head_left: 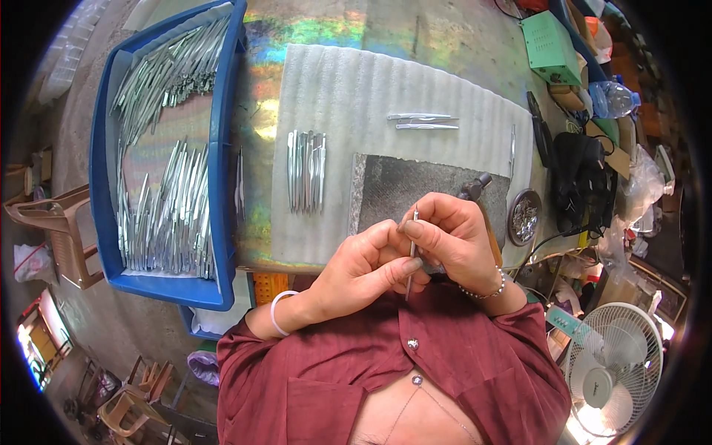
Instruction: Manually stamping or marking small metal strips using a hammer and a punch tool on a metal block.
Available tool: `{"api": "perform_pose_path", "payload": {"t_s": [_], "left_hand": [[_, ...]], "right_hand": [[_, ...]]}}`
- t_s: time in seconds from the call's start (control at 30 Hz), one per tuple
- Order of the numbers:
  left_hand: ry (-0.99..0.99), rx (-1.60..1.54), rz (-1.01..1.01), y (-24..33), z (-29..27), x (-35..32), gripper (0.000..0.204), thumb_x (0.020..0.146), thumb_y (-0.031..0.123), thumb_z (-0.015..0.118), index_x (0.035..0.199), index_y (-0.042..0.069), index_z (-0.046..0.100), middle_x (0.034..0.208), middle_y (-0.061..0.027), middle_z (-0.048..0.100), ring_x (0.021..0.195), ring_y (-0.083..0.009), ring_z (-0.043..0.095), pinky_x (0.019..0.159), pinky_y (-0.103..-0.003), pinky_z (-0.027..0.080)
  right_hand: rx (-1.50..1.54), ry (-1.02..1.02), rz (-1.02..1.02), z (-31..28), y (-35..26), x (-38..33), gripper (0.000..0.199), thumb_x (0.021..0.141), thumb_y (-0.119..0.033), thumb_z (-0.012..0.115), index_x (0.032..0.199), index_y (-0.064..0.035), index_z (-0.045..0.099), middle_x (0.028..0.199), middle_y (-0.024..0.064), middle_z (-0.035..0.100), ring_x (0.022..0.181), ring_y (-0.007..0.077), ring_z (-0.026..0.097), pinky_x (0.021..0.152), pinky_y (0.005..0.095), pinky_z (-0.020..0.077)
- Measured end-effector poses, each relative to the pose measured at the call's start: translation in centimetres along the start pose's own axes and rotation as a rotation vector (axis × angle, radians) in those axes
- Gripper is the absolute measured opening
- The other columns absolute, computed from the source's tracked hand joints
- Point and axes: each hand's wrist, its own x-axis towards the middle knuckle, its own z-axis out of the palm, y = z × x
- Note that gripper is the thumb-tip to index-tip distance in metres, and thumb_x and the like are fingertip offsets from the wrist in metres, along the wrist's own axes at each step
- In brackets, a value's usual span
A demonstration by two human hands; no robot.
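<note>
Between my two hands stands a slim silver metal piece point(411, 268), close to my chest at the table's near edge. My left hand point(363, 267) pinches it lower down, with thumb and fingers closed. My right hand point(454, 233) grips its upper end between thumb and forefinger. The exact kind of piece cannot be made out. Just beyond my hands lies a dark, rough-topped block point(415, 189) on a white foam sheet point(334, 81). A hammer point(476, 187) rests on the block's right side, its wooden handle partly hidden by my right hand.
Left on the foam is a row of slim metal pieces point(306, 172); a few more point(423, 120) lie farther back. A blue tray point(228, 148) of similar pieces stands left. At right are a round dish point(512, 216) of small metal bits, a black bag point(578, 178) and a fan point(615, 371).
</note>
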Motion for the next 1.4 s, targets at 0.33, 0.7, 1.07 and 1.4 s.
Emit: {"api": "perform_pose_path", "payload": {"t_s": [0.33,0.7,1.07,1.4], "left_hand": [[0.027,0.012,0.023,0.5,1.1,-0.3,0.016,0.09,0.004,0.06,0.099,0.001,0.048,0.082,-0.0042,0.063,0.074,-0.0069,0.06,0.063,-0.021,0.049],[0.15,0.401,0.103,0.2,2.3,-0.3,0.03,0.076,0.01,0.078,0.077,0.005,0.049,0.059,-0.0007,0.058,0.054,-0.0018,0.051,0.049,-0.019,0.04],[0.096,0.383,-0.015,0.0,3.5,0.7,0.013,0.088,0.005,0.062,0.088,0.001,0.05,0.07,-0.0046,0.065,0.062,-0.0055,0.059,0.055,-0.021,0.046],[0.001,0.212,-0.158,0.6,3.1,1.0,0.012,0.094,0.009,0.054,0.097,0.0,0.05,0.083,-0.0082,0.066,0.072,-0.0101,0.063,0.062,-0.022,0.05]], "right_hand": [[-0.011,-0.079,-0.089,-0.4,0.6,-0.9,0.015,0.095,-0.012,0.054,0.096,0.0016,0.061,0.071,-0.0025,0.054,0.059,0.0007,0.044,0.05,0.0166,0.035],[0.288,-0.144,-0.114,-1.6,2.3,-2.0,0.02,0.097,-0.014,0.049,0.1,0.0026,0.06,0.065,-0.0027,0.05,0.05,0.0019,0.037,0.045,0.0173,0.0291],[0.234,-0.051,-0.127,-2.7,2.1,-2.9,0.01,0.092,-0.008,0.058,0.091,0.0016,0.058,0.073,0.0007,0.058,0.063,0.0026,0.053,0.053,0.0179,0.0427],[0.216,-0.02,-0.163,-2.7,2.5,-2.5,0.009,0.09,-0.01,0.061,0.088,-0.0026,0.056,0.068,-0.0016,0.056,0.05,0.0006,0.041,0.044,0.0163,0.0291]]}}
